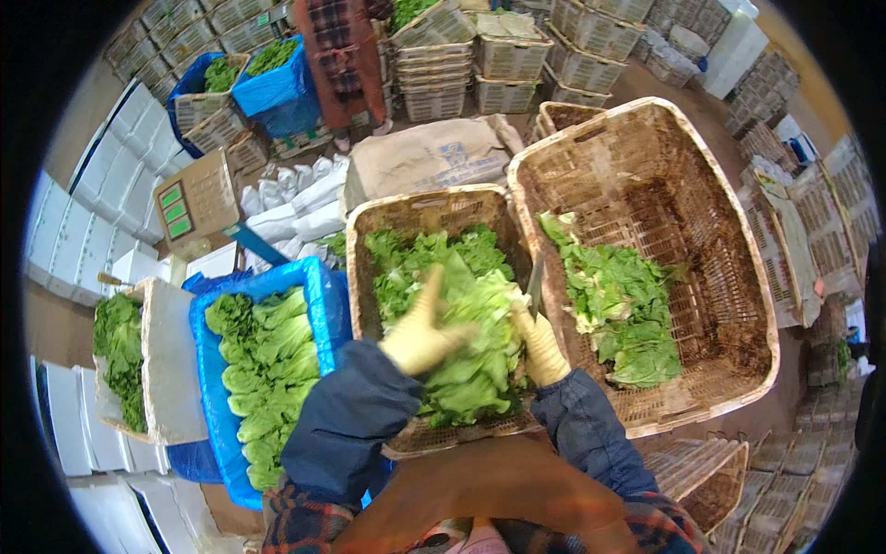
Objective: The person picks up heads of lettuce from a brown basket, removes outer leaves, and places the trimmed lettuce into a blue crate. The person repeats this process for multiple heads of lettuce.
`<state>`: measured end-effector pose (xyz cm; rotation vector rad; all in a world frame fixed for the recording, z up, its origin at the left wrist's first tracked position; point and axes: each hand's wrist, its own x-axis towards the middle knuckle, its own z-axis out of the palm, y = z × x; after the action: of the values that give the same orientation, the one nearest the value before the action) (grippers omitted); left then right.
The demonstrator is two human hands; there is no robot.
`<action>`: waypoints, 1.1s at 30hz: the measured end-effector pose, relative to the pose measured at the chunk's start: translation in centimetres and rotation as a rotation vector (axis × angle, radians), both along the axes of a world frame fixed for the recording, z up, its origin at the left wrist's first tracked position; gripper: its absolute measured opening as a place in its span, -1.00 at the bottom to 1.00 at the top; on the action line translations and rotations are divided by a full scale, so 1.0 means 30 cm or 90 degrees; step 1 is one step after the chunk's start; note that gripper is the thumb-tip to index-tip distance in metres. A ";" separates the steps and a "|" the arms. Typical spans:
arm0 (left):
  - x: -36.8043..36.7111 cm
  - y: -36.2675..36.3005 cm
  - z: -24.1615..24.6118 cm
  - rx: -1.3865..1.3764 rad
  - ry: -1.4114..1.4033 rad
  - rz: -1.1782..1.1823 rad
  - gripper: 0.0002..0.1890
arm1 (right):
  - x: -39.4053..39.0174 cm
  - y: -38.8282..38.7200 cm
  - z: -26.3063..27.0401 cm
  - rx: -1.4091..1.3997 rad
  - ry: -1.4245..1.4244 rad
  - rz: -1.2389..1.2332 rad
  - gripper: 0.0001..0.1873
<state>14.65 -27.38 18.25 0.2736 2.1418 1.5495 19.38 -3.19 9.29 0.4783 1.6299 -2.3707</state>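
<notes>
Both hands wear pale yellow gloves over a plastic crate [357,277] of leafy green lettuce [394,253]. My left hand [426,336], slightly blurred, has its fingers spread over a light green head of lettuce [471,298]; whether it touches the leaves is unclear. My right hand [541,343] is closed around a knife at the lettuce's right side, the blade [535,280] pointing up and away from me. A larger brown-stained crate [734,208] on the right holds loose leaves [623,311]. To the left, a blue-lined box [201,360] holds rows of lettuce heads [266,388].
A white foam box [169,367] with greens stands at the far left. Beyond the crates lie a brown paper sack [429,156], white wrapped bundles [297,208] and a cardboard box [197,201]. A person [342,62] stands beyond, near stacked crates [432,83].
</notes>
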 end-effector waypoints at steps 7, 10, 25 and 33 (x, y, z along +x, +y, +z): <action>0.123 -0.074 -0.236 0.021 0.363 -0.016 -0.04 | -0.016 0.080 -0.094 -0.044 -0.021 -0.093 -0.50; 0.147 -0.076 -0.410 0.242 -0.096 0.332 -0.43 | 0.009 0.064 -0.082 -0.069 -0.048 -0.072 -0.48; -0.020 -0.546 -0.321 0.470 -0.046 0.382 -0.78 | -0.067 0.054 0.122 0.530 0.061 0.259 -0.38; -0.030 -0.554 -0.467 0.496 -0.090 0.348 -0.72 | -0.151 -0.152 0.179 0.355 0.251 0.255 -0.74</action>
<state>13.76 -44.01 4.24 -0.1971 1.4704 2.5867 14.84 -7.76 14.68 -0.2419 2.3071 -1.7748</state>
